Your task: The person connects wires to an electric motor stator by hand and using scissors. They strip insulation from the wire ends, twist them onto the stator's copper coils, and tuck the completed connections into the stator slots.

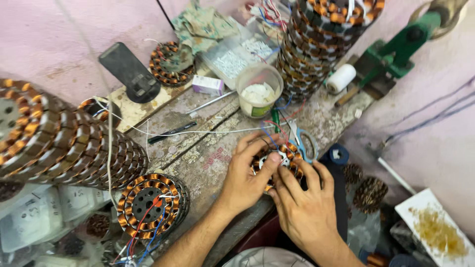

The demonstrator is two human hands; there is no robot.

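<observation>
We look down at a worn wooden surface (pixel 198 163) where both hands work on one copper-wound stator (pixel 279 159), which lies near the surface's front edge, just right of centre in our view. The left hand (pixel 246 179) comes in from 7 o'clock and lies over the stator's left side, fingers curled on its rim and thumb pressed against the hub. The right hand (pixel 306 202) comes in from 5 o'clock, fingers bent over the stator's near edge, gripping it. Red and blue leads run from the stator toward 12 o'clock.

Just beside the stator at 2 o'clock lie blue-handled scissors (pixel 306 143). Further toward 12 o'clock stands a clear plastic cup (pixel 259 90) holding white pieces, and to its left a small white and purple box (pixel 208 85). A black pen (pixel 170 132) lies on the surface at 10 o'clock from the hands. A white spool (pixel 341 78) rests at 1 o'clock, near a green metal tool (pixel 391 54).

Stacks of wound stators surround the work: a tall stack (pixel 316 44) at 12 o'clock, a long leaning stack (pixel 64 143) at 9 o'clock, and a short stack (pixel 151 202) with red and blue wires at 8 o'clock, well apart from the hands.
</observation>
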